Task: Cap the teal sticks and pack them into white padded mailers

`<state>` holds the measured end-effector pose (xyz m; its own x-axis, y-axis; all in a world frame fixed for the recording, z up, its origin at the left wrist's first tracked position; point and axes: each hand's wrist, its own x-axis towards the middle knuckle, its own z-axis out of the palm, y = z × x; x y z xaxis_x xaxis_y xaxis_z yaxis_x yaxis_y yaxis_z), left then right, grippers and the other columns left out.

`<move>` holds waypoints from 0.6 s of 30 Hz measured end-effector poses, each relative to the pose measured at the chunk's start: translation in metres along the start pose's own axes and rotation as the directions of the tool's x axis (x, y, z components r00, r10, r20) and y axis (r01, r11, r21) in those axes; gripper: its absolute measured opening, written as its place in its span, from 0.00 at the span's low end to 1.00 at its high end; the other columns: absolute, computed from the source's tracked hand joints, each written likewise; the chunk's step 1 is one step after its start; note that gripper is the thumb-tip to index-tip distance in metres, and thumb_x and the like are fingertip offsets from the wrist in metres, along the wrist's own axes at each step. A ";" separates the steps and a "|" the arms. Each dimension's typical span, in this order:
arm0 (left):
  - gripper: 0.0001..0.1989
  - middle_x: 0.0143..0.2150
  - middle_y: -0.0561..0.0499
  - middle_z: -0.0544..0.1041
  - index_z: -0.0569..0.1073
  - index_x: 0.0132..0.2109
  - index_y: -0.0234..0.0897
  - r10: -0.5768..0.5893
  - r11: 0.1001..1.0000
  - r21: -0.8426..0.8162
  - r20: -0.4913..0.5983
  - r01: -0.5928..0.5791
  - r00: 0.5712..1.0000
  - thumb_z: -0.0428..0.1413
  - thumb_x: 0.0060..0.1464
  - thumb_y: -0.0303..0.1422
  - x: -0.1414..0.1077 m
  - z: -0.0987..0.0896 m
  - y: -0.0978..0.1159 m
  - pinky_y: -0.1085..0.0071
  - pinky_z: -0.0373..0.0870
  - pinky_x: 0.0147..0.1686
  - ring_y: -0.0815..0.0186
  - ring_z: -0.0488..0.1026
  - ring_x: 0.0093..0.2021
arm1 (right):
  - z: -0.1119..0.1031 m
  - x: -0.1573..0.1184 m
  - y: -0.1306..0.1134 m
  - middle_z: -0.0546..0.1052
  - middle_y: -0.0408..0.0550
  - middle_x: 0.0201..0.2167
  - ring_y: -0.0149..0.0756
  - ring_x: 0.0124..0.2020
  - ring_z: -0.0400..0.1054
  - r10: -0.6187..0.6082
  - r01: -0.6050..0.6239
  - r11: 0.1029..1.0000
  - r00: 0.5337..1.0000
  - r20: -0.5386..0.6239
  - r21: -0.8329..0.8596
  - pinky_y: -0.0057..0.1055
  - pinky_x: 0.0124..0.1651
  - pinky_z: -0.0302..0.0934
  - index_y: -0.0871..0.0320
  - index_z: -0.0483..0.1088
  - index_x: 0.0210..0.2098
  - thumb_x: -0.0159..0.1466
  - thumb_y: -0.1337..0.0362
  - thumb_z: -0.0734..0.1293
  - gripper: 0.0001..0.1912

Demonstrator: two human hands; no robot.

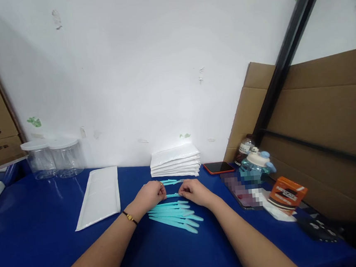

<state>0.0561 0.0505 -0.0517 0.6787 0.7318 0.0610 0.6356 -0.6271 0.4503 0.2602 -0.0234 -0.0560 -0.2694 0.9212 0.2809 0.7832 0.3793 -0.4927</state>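
Note:
A slim turquoise eyebrow razor (172, 196) spans the gap between my hands. My left hand (152, 194) pinches its left end, and my right hand (196, 191) has its fingers closed at the right end. Just below, several more eyebrow razors (169, 214) lie fanned out on the blue table, their broader tips pointing right. Above the held one, at least one other razor (169, 182) lies crosswise, partly covered by my fingers. Behind my hands a stack of white padded envelopes (176, 160) rests against the wall.
A single white padded envelope (100, 194) lies left on the blue table (50, 244). Two clear jars (66, 160) stand by the wall. To the right are an orange-edged phone (219, 167), a second phone (242, 192), a teal bottle (252, 168), a brown bottle (244, 149) and an orange packet (287, 194).

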 end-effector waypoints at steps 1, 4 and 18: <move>0.05 0.27 0.54 0.76 0.74 0.28 0.39 -0.006 1.000 -0.022 0.037 0.006 0.999 0.54 0.44 0.33 0.000 0.000 0.000 0.75 0.58 0.24 0.69 0.69 0.27 | -0.002 -0.001 0.000 0.74 0.44 0.29 0.30 0.29 0.67 -0.002 0.002 1.000 1.000 0.022 0.018 0.23 0.32 0.58 0.58 0.74 0.28 0.58 0.69 0.63 0.07; 0.10 0.28 0.54 0.76 0.75 0.32 0.39 -0.024 0.997 -0.073 0.091 0.031 0.996 0.55 0.44 0.38 0.000 -0.003 -0.003 0.76 0.60 0.25 0.68 0.70 0.28 | -0.010 -0.004 0.010 0.76 0.44 0.30 0.31 0.31 0.68 0.014 -0.015 0.998 1.000 0.012 0.056 0.25 0.35 0.60 0.57 0.75 0.31 0.59 0.66 0.63 0.08; 0.07 0.33 0.52 0.76 0.74 0.31 0.41 0.096 0.960 0.275 -0.130 -0.057 0.987 0.52 0.51 0.34 -0.001 -0.017 -0.008 0.72 0.58 0.33 0.64 0.70 0.36 | -0.018 -0.004 0.040 0.73 0.47 0.31 0.33 0.32 0.67 0.095 -0.113 0.980 0.989 -0.112 -0.162 0.27 0.38 0.59 0.59 0.73 0.31 0.59 0.68 0.63 0.07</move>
<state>0.0443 0.0597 -0.0404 0.6827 0.6971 0.2191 0.6727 -0.7167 0.1840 0.3033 -0.0133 -0.0619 -0.1292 0.9376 0.3229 0.8889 0.2538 -0.3815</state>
